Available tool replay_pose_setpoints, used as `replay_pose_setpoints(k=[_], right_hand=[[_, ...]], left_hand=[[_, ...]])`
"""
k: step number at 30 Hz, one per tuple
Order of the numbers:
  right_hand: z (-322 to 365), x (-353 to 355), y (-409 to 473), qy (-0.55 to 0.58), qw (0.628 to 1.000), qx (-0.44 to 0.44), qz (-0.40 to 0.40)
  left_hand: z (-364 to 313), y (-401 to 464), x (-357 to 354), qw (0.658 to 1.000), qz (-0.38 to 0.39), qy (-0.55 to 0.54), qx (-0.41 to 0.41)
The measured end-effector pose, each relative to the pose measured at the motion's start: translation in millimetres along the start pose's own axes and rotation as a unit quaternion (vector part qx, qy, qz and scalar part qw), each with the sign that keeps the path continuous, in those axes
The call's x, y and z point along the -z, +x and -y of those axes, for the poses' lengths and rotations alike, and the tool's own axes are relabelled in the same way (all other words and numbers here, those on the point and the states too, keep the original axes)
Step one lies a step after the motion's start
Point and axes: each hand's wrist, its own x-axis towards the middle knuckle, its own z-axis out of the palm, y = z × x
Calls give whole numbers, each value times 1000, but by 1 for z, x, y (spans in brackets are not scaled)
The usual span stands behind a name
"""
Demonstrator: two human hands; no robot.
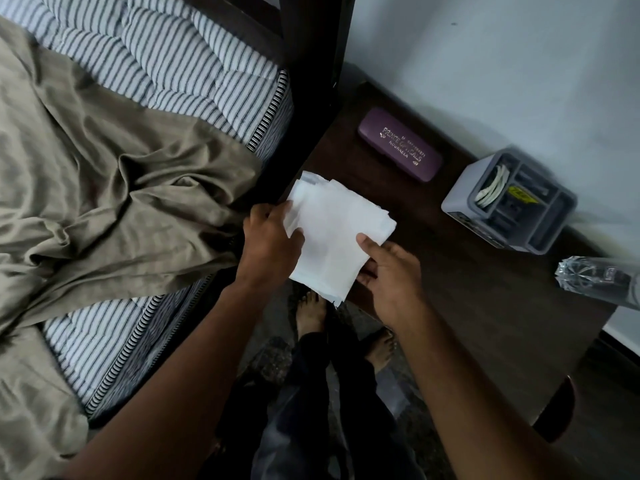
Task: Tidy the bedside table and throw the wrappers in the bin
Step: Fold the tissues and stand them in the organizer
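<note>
Together our left hand (272, 233) and right hand (388, 271) pinch white paper (332, 233) over the counter (485, 299), purple case (400, 148) at one o'clock, grey organizer (509, 199) at two

We see a bed with a striped grey-and-white quilted mattress (180, 74) and a rumpled tan sheet (104, 174) lying over it, beside a pale grey-white wall (502, 64) and dark speckled floor (273, 358).

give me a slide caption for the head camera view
Both hands, left hand and right hand, hold white tissue paper over the bedside table beside a purple glasses case.
</note>
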Motion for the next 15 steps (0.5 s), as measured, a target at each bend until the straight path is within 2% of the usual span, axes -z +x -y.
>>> replay_pose_setpoints(k=[2,5,9,11,15], right_hand=[[0,-2,-7,-74,997,37,0],[4,-9,-22,-198,971,132,15],[12,-15,-41,-174,967,170,73],[11,-18,-39,-167,971,155,71],[1,-22,-18,-122,990,63,-8]], left_hand=[[-1,0,2,1000,1,-4,3],[-2,3,5,1000,-9,-24,6],[0,7,11,996,-41,-73,29],[3,6,12,994,-47,-88,36],[3,4,12,991,-62,-115,32]])
